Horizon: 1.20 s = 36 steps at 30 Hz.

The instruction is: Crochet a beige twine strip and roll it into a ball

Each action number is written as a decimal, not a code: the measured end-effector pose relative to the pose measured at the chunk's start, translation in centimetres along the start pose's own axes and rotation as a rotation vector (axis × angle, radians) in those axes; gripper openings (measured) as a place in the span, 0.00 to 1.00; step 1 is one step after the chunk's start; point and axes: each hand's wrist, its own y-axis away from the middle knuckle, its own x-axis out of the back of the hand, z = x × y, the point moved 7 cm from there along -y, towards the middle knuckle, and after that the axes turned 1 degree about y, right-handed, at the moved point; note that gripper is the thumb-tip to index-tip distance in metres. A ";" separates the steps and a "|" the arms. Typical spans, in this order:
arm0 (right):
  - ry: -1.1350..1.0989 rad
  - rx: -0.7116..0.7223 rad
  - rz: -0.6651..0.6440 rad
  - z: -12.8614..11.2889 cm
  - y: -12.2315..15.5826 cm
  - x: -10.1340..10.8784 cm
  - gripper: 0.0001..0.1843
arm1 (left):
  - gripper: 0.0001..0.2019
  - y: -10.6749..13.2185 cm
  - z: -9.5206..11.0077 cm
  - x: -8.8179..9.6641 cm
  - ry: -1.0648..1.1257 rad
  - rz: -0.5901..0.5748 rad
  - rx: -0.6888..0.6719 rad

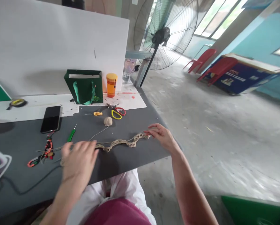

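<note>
A narrow beige crocheted strip (117,143) lies in a wavy line across the dark grey tabletop. My left hand (80,159) rests palm down over its left part, fingers stretched out, hiding what is beneath. At the strip's other end, the fingertips of my right hand (162,136) touch or hover just above it, fingers extended and slightly apart. A thin yarn tail leads up to a small beige yarn ball (107,121). Left of centre lies a green-handled crochet hook (72,134).
Scissors (116,112) with red and yellow handles lie behind the yarn ball. Further back stand a green gift bag (85,87) and an orange jar (111,86). A phone (51,118) and a beaded cord (48,149) are leftward. The table's right edge (158,112) borders open floor.
</note>
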 end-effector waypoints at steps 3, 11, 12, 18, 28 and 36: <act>0.009 0.004 -0.050 -0.3 0.2 -0.2 0.19 | 0.14 -0.8 4.6 -8.7 -0.057 -0.305 -0.226; 0.107 0.034 -0.027 3.1 -1.4 0.3 0.18 | 0.06 -1.6 6.4 -17.4 0.032 -0.406 -0.311; 0.121 0.046 -0.026 3.5 -1.4 0.3 0.18 | 0.06 -1.7 6.0 -17.3 0.038 -0.398 -0.303; 0.176 0.140 -0.076 4.5 -0.5 -0.2 0.16 | 0.08 -1.3 5.2 -16.4 0.064 -0.387 -0.315; 0.303 0.327 -0.130 5.0 0.0 -0.3 0.16 | 0.12 0.3 4.2 -16.2 0.029 -0.452 -0.365; 0.392 0.467 -0.111 5.5 0.8 -0.2 0.16 | 0.08 0.8 4.3 -15.3 0.025 -0.484 -0.456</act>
